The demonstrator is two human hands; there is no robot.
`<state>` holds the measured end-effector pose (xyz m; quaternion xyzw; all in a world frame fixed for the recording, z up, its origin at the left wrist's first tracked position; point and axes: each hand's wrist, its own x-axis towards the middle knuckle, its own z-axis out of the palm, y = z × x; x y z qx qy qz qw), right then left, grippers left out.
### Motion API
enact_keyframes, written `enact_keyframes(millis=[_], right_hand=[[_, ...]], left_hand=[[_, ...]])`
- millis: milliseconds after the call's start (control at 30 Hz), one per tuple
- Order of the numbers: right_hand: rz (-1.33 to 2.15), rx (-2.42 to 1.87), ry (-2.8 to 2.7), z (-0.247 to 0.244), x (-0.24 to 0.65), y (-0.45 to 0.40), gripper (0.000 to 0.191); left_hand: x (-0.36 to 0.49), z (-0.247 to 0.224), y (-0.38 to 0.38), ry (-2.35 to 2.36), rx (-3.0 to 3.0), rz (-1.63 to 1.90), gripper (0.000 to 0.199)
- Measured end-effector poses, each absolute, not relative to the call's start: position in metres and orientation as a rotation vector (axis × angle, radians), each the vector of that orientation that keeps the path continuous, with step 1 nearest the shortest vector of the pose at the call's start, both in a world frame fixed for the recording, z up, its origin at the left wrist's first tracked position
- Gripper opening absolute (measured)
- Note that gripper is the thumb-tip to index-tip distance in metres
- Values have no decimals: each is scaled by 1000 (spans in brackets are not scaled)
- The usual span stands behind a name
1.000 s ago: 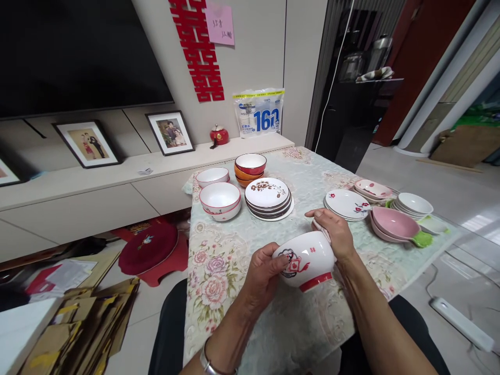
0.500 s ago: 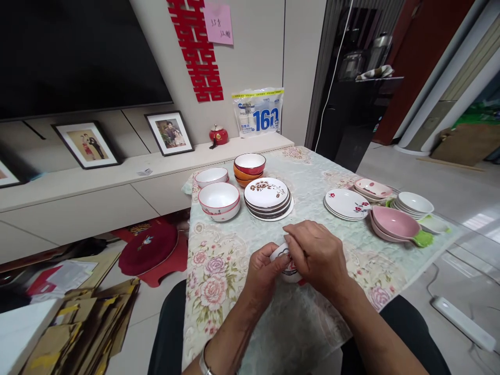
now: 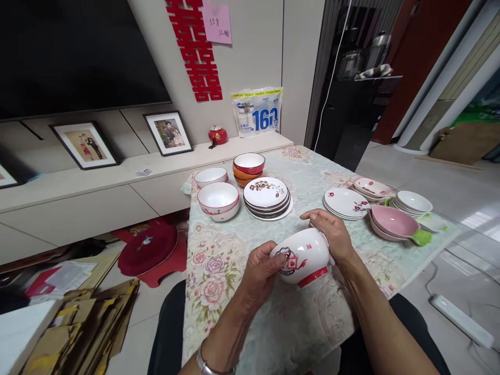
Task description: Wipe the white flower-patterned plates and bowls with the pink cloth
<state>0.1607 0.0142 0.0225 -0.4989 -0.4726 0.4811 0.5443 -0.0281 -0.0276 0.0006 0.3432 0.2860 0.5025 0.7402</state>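
Note:
A white bowl (image 3: 302, 252) with a red foot ring and a red-and-black drawing is held tilted over the near part of the table. Its left end is gripped by my left hand (image 3: 263, 268), thumb pressed on the drawing. My right hand (image 3: 332, 232) is closed around the bowl's right end, with its fingers partly behind it. The bowl's opening faces away and cannot be seen. Beyond my hands stands a stack of dark-edged plates (image 3: 267, 195), the top one with a brown flower pattern. White bowls with red rims (image 3: 219, 200) sit to its left.
Red and orange bowls (image 3: 249, 166) are stacked behind the plates. To the right stand flowered plates (image 3: 346, 203), pink dishes (image 3: 394, 223) and small white bowls (image 3: 414, 202), near the table edge. A red stool (image 3: 150, 250) and flattened cardboard (image 3: 78, 323) lie left of the table.
My right hand has moved right, from covering the bowl to its right end. The bowl has turned, and much more of its side and red foot now shows.

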Motion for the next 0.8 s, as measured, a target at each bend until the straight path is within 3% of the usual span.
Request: enact_keyframes(millis=[267, 633, 800], right_hand=[[708, -1224, -1529, 36, 162, 5, 26], [-106, -1087, -1955, 52, 106, -26, 22], [-119, -985, -1985, 46, 106, -19, 22]], left_hand=[[-35, -11, -27, 742, 1100, 981, 38], [-23, -3, -27, 711, 827, 1213, 34], [-21, 2, -29, 692, 709, 1281, 35]])
